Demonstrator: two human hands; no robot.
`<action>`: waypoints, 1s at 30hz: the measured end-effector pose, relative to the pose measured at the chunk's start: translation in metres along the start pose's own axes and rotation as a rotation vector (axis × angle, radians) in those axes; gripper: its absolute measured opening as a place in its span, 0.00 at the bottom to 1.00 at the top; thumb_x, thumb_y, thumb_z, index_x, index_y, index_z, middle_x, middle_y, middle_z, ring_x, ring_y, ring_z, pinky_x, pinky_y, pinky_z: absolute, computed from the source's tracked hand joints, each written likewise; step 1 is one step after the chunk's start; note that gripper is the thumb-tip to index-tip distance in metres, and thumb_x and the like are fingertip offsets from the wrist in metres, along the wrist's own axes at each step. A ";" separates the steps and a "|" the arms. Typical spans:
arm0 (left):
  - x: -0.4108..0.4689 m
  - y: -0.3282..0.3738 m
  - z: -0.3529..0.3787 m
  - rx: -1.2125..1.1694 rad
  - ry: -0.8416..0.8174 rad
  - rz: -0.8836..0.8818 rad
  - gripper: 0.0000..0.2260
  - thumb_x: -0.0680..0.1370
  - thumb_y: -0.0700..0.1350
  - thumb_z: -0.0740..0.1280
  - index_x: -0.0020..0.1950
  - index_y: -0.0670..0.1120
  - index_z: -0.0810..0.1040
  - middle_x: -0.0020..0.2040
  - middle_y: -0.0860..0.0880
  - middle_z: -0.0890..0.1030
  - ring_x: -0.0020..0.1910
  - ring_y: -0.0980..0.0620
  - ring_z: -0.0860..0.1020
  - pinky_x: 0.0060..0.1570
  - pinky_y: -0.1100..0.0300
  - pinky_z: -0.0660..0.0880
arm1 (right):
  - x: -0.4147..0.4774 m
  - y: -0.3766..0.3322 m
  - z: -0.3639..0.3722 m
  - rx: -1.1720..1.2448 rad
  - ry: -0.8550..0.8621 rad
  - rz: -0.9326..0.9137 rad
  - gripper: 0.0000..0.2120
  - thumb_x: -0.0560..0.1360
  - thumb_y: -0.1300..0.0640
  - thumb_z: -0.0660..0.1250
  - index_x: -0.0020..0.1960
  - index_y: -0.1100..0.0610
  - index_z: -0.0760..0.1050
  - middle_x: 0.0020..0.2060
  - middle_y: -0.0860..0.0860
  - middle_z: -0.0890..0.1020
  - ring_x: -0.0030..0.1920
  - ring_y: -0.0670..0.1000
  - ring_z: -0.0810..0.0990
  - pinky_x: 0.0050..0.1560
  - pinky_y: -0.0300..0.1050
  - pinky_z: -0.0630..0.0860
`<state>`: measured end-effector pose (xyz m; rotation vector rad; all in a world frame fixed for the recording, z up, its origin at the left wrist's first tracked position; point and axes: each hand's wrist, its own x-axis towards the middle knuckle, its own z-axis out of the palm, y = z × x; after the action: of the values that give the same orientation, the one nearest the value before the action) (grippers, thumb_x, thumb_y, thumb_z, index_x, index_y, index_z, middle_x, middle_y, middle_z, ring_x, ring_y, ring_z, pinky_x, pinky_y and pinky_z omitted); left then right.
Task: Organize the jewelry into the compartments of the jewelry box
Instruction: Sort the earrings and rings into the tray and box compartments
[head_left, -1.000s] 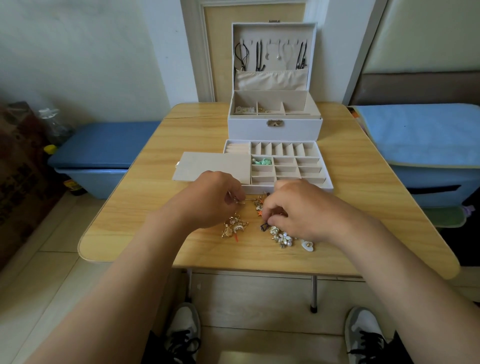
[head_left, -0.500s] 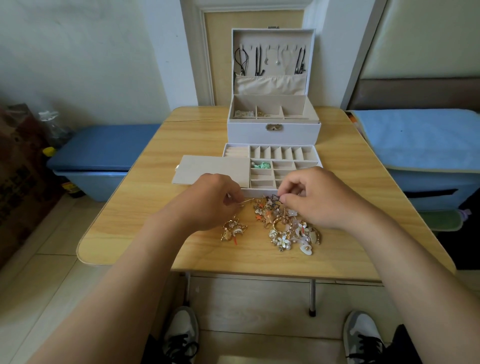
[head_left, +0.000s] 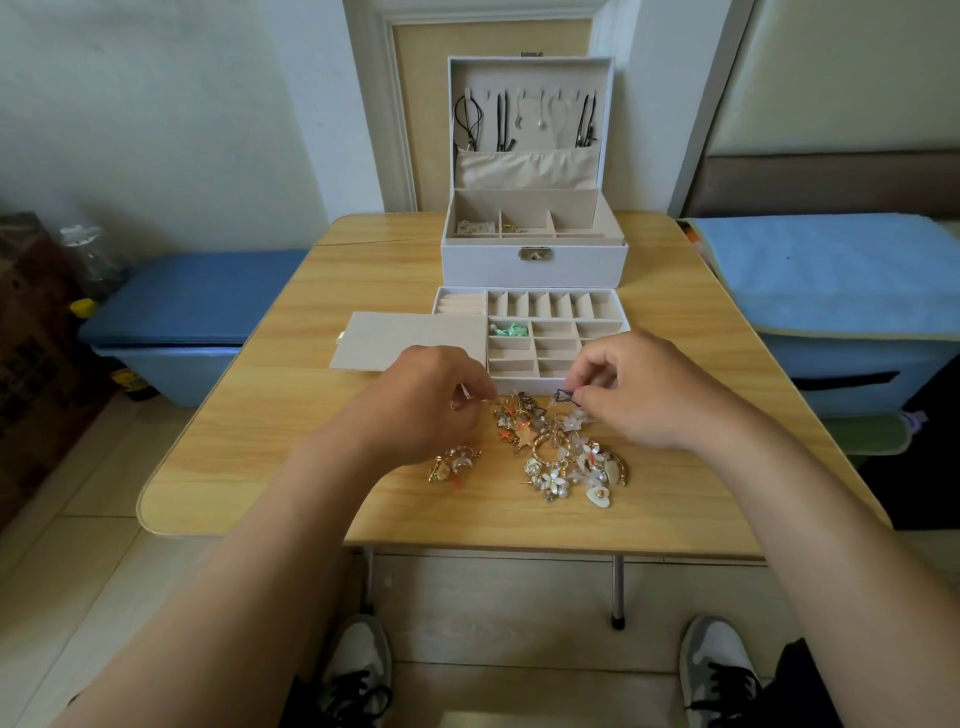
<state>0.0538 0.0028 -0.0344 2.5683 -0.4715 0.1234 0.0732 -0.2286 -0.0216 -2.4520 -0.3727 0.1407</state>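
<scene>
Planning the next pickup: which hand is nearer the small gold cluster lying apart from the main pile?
Left. The left hand is just behind the small gold cluster; the right hand is farther right, beyond the main pile.

A wooden table (head_left: 363, 270) stands on pale tiled floor (head_left: 78, 597).

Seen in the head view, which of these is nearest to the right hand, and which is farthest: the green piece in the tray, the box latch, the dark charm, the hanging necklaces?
1. Dark charm: pinched by the right hand.
2. Green piece: in the tray, beyond the hand.
3. Latch: on the box front.
4. Necklaces: in the lid, rearmost.
</scene>
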 end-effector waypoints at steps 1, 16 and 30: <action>0.000 0.001 0.000 0.001 -0.001 0.004 0.10 0.76 0.39 0.69 0.54 0.47 0.85 0.49 0.51 0.83 0.46 0.54 0.79 0.47 0.63 0.74 | 0.000 0.001 -0.001 -0.011 0.003 0.005 0.10 0.75 0.61 0.67 0.42 0.47 0.81 0.41 0.43 0.82 0.43 0.43 0.80 0.41 0.40 0.75; 0.001 0.000 -0.001 0.013 0.039 0.021 0.09 0.76 0.37 0.69 0.53 0.46 0.84 0.49 0.51 0.83 0.47 0.53 0.79 0.49 0.60 0.76 | -0.005 0.012 -0.012 -0.172 -0.018 0.053 0.10 0.74 0.61 0.70 0.39 0.46 0.80 0.43 0.43 0.80 0.46 0.45 0.79 0.47 0.46 0.79; 0.000 -0.003 0.003 0.063 0.012 0.045 0.09 0.76 0.37 0.69 0.54 0.45 0.85 0.50 0.49 0.84 0.48 0.51 0.80 0.50 0.52 0.79 | -0.007 0.004 0.000 -0.206 -0.086 -0.052 0.03 0.77 0.53 0.70 0.45 0.48 0.82 0.32 0.41 0.73 0.34 0.39 0.71 0.34 0.38 0.65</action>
<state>0.0551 0.0036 -0.0380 2.6179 -0.5295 0.1720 0.0671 -0.2340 -0.0243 -2.6420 -0.5113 0.1946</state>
